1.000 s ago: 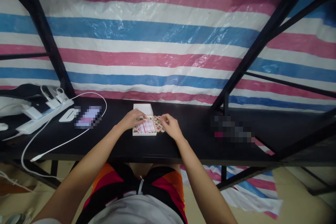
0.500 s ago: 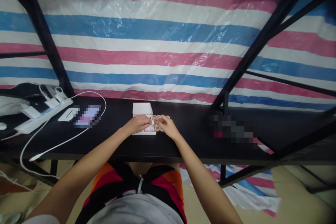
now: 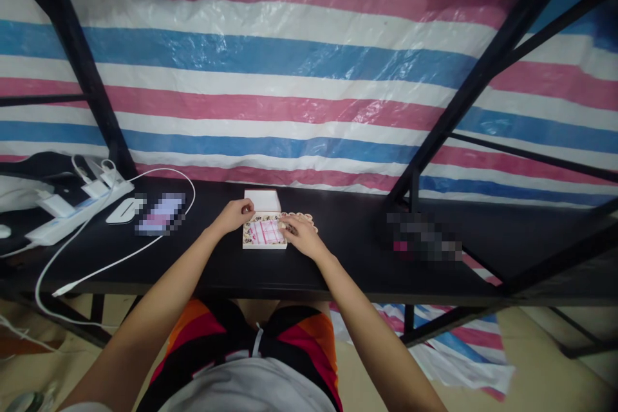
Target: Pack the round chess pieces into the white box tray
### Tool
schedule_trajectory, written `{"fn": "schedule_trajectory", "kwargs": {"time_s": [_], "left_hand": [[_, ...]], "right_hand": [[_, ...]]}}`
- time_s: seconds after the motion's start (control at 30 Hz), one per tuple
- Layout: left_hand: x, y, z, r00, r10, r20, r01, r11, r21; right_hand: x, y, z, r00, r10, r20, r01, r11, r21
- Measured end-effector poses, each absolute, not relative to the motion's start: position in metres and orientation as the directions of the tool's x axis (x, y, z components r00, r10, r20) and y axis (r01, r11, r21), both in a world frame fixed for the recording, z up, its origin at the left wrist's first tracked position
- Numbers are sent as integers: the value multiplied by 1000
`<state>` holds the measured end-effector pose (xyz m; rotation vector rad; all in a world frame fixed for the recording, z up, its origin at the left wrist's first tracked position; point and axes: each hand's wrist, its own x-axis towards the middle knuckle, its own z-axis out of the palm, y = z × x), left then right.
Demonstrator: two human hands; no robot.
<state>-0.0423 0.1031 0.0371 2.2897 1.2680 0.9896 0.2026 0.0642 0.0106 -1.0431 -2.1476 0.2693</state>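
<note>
A small white box (image 3: 264,246) lies on the black table with its lid (image 3: 262,199) raised at the back. Inside it are a pink and white patterned sheet (image 3: 264,232) and round pieces with dark markings along the edges. My left hand (image 3: 237,214) is at the box's back left corner, fingers curled, and what they may hold is too small to name. Over the right edge of the box, my right hand (image 3: 300,234) has its fingers bent around a small pale round piece (image 3: 282,226). More round pieces (image 3: 308,219) lie beside the box, partly under that hand.
At the left are a white power strip (image 3: 82,212) with chargers, a white device (image 3: 124,211), a blurred phone (image 3: 161,214) and a loose white cable (image 3: 103,266). A blurred dark object (image 3: 425,237) lies right. Black metal posts frame the table.
My left hand has moved left and back, from over the box's middle to its back left corner, uncovering the patterned sheet. My right hand has shifted slightly toward me.
</note>
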Motion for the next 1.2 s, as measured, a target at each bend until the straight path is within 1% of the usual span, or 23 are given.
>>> {"fn": "schedule_trajectory", "kwargs": {"time_s": [0.07,0.13,0.17,0.23,0.3,0.37,0.43,0.5,0.57,0.73,0.93,1.0,1.1,1.2], "left_hand": [[-41,102,36,377,841,387,586,-541,604],[-39,101,36,389,845,366,570,-533,626],[-39,100,36,391,848,358,563,-528,636],[-39,100,36,389,853,350,555,-519,650],[-40,101,36,383,855,349,557,-515,652],[-41,102,35,377,854,359,564,-519,643],[-41,103,34,377,849,370,566,-527,634],[-42,104,33,379,847,372,563,-530,634],[-42,105,32,377,849,371,560,-527,639],[-42,105,31,371,851,371,563,-525,638],[-42,104,34,370,857,359,577,-515,634],[-41,102,37,396,845,359,606,-534,590],[-41,98,41,489,789,371,649,-614,449],[-38,94,43,576,742,344,662,-669,336]], "right_hand": [[202,63,12,-396,761,513,607,637,-476],[205,63,14,-339,776,532,617,610,-497],[209,62,16,-288,785,548,622,589,-517],[220,63,17,-130,808,575,625,517,-585],[236,66,17,78,826,558,617,400,-678],[251,71,15,277,834,476,610,230,-758],[263,77,10,383,837,392,636,70,-769],[271,81,5,397,844,359,681,-8,-733],[274,81,0,372,864,339,712,-32,-701],[275,60,-9,405,878,255,715,-131,-687],[265,29,-10,387,879,279,792,-161,-589],[261,25,-7,348,895,278,817,-144,-558],[258,23,-4,278,908,315,848,-78,-524],[257,22,-3,235,912,336,845,-21,-534]]}}
